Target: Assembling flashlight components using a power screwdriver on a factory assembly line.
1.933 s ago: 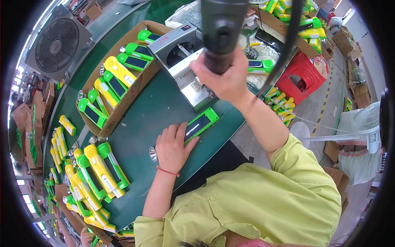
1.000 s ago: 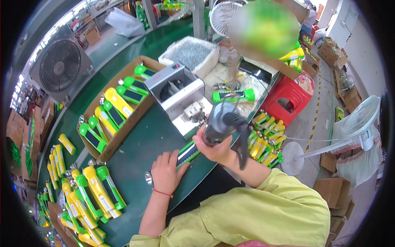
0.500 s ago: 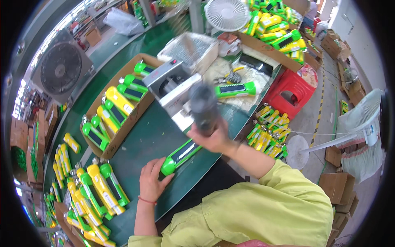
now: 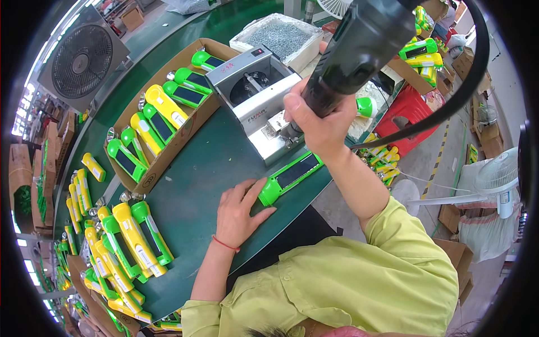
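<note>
My right hand [image 4: 328, 123] grips a black electric screwdriver [image 4: 359, 53], its body tilted up toward the right. The tool's lower end is at the front of a grey metal screw feeder [image 4: 264, 121]; whether a screw is on the tip cannot be seen. On the green table lies a green flashlight [image 4: 295, 173] with a dark solar panel facing up. The thumb and fingers of my left hand [image 4: 238, 210] are around its near-left end, holding it against the table.
A cardboard box [image 4: 188, 126] of green and yellow flashlights stands left of the feeder. More yellow flashlights [image 4: 132, 236] are piled at the table's left. Behind the feeder sits a white tray of screws [image 4: 306, 53]. The screwdriver's black cord [image 4: 449, 106] loops at right.
The screwdriver has come into sharp view, with its lower end at the feeder's front. My left hand and the flashlight appear farther right and higher, as the whole view has shifted.
</note>
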Motion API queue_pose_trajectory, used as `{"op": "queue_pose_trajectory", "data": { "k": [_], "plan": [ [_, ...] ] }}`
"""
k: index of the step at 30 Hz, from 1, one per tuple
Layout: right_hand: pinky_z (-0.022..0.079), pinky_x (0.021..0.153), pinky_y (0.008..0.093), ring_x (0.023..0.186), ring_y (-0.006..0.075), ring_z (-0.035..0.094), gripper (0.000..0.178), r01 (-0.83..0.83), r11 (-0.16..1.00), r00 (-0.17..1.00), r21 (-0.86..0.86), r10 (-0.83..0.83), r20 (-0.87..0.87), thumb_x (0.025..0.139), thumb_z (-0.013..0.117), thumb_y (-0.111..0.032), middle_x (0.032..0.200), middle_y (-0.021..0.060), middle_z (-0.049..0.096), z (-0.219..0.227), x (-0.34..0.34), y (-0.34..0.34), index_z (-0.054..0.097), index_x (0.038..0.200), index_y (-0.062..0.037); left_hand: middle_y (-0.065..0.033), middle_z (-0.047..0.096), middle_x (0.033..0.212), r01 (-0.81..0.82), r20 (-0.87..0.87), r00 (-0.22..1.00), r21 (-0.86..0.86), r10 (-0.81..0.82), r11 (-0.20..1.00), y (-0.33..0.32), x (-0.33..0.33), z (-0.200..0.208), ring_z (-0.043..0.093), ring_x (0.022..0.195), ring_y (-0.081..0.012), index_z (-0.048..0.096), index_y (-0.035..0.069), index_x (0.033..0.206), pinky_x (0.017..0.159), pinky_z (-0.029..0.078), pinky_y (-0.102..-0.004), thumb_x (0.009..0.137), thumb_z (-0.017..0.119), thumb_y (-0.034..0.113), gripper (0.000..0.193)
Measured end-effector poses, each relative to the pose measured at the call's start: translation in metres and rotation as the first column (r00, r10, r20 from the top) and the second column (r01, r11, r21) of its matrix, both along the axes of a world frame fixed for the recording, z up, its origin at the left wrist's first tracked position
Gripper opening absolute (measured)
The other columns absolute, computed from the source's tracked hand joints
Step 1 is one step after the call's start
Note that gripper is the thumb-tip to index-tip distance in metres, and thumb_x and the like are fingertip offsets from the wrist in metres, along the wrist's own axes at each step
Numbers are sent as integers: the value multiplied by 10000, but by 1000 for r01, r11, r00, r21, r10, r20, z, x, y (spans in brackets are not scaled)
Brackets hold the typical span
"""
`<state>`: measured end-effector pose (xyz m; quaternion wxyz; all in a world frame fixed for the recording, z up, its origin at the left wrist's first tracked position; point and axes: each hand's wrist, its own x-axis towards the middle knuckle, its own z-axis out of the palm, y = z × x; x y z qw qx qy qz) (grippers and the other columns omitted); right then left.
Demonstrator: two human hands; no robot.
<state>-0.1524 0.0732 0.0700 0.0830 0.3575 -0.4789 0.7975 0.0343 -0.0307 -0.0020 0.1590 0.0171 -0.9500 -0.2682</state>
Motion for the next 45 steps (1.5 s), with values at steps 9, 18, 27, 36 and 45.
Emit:
{"op": "queue_pose_trajectory", "data": {
  "k": [9, 18, 27, 36, 45],
  "plan": [
    [465, 633, 204, 725, 56, 555, 474, -108, 980, 992, 166, 95, 80, 735, 714, -40, 855, 21, 556, 9, -1, -8, 454, 1130, -26, -85, 616, 1017, -13, -45, 999, 36, 15, 999, 2, -4, -7, 584, 863, -251, 555, 90, 1114, 741, 433, -351, 677, 761, 267, 515],
    [428, 440, 232, 509, 87, 537, 480, -126, 985, 984, 121, 109, 142, 727, 699, -7, 650, 18, 561, 12, 21, 3, 440, 1130, -34, -66, 612, 999, -20, -83, 996, 101, 28, 995, 16, -17, -10, 586, 913, -248, 573, 103, 1067, 769, 425, -356, 687, 745, 289, 457],
    [476, 677, 234, 767, 76, 553, 654, -263, 952, 936, 158, 212, 281, 740, 699, -11, 968, 23, 539, -15, 43, -2, 349, 1292, -21, -46, 612, 987, -15, -83, 996, 122, 25, 992, 15, -18, -14, 589, 897, -227, 586, 104, 1071, 758, 422, -341, 679, 751, 269, 457],
    [449, 784, 251, 893, 116, 551, 620, -32, 956, 997, 292, 11, 75, 740, 681, -18, 1004, 67, 568, -32, 50, -9, 364, 1272, -7, -56, 608, 996, -38, -81, 996, 99, 46, 994, 16, -17, -13, 590, 901, -231, 596, 105, 1079, 761, 428, -350, 690, 742, 270, 447],
    [469, 552, 224, 620, 89, 571, 470, -18, 993, 997, 114, 9, 79, 733, 680, 33, 758, 40, 591, -25, 42, 15, 408, 1112, -17, -68, 612, 1002, -23, -117, 993, 72, 31, 997, 14, -13, -14, 594, 878, -253, 582, 78, 1039, 744, 437, -353, 665, 768, 261, 456]
  ]
}}
